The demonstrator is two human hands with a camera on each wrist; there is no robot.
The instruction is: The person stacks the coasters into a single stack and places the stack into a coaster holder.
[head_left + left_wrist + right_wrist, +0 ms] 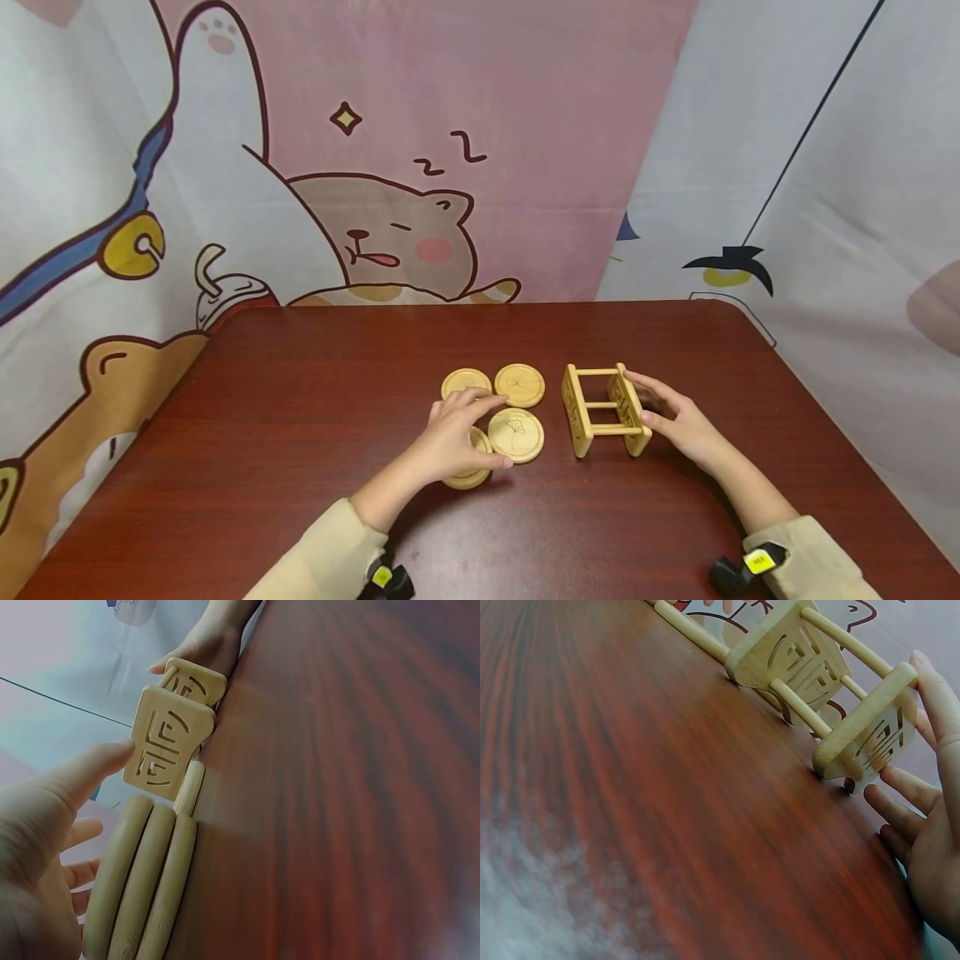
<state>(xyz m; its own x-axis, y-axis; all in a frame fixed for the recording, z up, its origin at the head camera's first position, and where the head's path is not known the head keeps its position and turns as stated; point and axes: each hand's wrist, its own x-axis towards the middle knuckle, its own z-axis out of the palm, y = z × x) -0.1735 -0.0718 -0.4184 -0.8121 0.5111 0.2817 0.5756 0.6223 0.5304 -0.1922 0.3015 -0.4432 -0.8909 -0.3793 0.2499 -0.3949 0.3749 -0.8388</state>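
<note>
Several round wooden coasters (516,435), at least two engraved with a leaf design, lie close together on the table. Over the left ones hovers my left hand (453,437), thumb and fingers spread apart. In the left wrist view, a stack of three coasters (142,877) shows edge-on beside that hand, and its thumb is clear of them. To the right stands a small wooden rack (576,412), two cut-out end panels joined by rods. My right hand (686,425) touches the rack's right panel (874,727) with extended fingertips. The left hand partly hides the coasters on the left.
The dark red wood-grain table (300,383) carries the coasters and rack. A printed cartoon cloth (562,125) hangs behind its far edge and along the sides. A narrow gap separates the coasters from the rack.
</note>
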